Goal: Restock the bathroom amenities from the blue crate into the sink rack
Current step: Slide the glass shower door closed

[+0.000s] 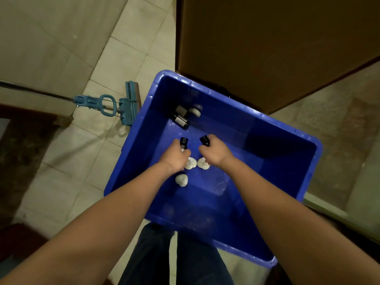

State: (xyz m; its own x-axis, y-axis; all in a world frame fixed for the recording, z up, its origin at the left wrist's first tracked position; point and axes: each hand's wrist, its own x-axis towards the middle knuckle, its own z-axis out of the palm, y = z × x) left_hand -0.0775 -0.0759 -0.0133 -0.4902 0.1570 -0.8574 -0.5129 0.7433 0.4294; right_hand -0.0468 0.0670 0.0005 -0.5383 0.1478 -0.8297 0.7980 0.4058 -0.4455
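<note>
- Blue crate (287, 161): open-topped, on the tiled floor (98, 157), far edge against a brown panel (267, 48); placed right below the person, within reach of both arms.
- Left hand (174, 159): low over the crate's middle, fingers curled round a small dark bottle (183, 141), cap end poking forward; gripped, by the look of it, for lifting out.
- Right hand (216, 153): just beside the left, fingers clenched round a second dark bottle (205, 140), cap likewise forward; one per hand, probably to save trips.
- Pale lobed soaps: two (190, 163) (203, 163) side by side on the crate bottom between the wrists; a third soap (181, 179) nearer the near-left wall. Contact with either hand: cannot tell.
- Far-left corner of the crate: spare dark bottles (181, 118) lying on their sides, a pale round piece (195, 111) touching them.
- Sink rack: not in view; restocking judged barely begun.
- Blue mop (125, 108): lying on the floor by the crate's left wall.
</note>
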